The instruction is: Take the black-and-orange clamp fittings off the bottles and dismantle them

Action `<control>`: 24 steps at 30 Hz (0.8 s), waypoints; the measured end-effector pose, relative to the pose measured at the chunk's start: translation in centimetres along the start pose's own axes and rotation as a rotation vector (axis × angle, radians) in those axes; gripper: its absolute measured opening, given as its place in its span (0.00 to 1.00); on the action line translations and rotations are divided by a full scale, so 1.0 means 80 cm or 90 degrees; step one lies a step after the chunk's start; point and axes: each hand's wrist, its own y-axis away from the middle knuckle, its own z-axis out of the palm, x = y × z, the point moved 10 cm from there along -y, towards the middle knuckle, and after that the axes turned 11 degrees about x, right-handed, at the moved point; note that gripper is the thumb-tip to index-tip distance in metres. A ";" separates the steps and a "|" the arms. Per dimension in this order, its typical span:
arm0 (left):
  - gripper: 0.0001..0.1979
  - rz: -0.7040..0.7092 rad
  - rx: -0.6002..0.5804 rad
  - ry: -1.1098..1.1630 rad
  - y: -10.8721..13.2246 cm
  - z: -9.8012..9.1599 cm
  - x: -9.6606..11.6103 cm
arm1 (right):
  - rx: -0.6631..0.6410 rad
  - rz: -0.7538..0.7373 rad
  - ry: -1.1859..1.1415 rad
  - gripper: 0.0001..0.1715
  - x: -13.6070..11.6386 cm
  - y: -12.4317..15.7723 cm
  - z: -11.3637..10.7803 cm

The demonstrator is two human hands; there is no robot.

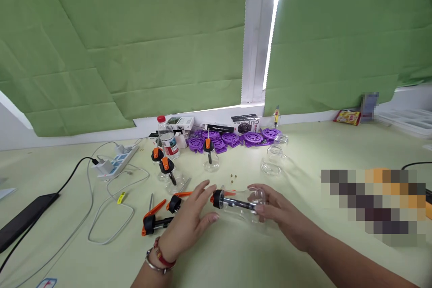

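My right hand [275, 207] grips a clear bottle [238, 204] by its wide base and tilts it onto its side. A black tube runs down inside the bottle from its black cap [218, 199], which has an orange lever and points left. Close to that cap is my left hand [194, 213], fingers spread and holding nothing; whether a fingertip touches the cap I cannot tell. Left of this hand lie loose black-and-orange pump tops [150, 224], partly hidden by it. Capped bottles [211, 162] stand farther back, and uncapped clear bottles [271, 167] are at the right.
Purple plastic parts [253, 138], small boxes [245, 124] and a red-capped water bottle [168, 139] line the back. Three tiny pieces [231, 176] lie mid-table. A power strip [118, 162] with trailing cables is on the left. A blurred-out patch [374, 207] covers the right.
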 end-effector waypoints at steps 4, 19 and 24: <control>0.25 0.136 -0.017 0.108 -0.014 0.013 0.048 | -0.085 -0.005 -0.125 0.28 -0.008 0.018 -0.004; 0.14 -0.114 0.259 0.120 -0.027 -0.029 0.041 | -0.087 -0.457 0.226 0.36 -0.062 0.036 0.003; 0.09 0.106 0.280 0.029 -0.015 -0.029 0.089 | -0.243 -0.030 -0.015 0.35 -0.013 0.025 0.029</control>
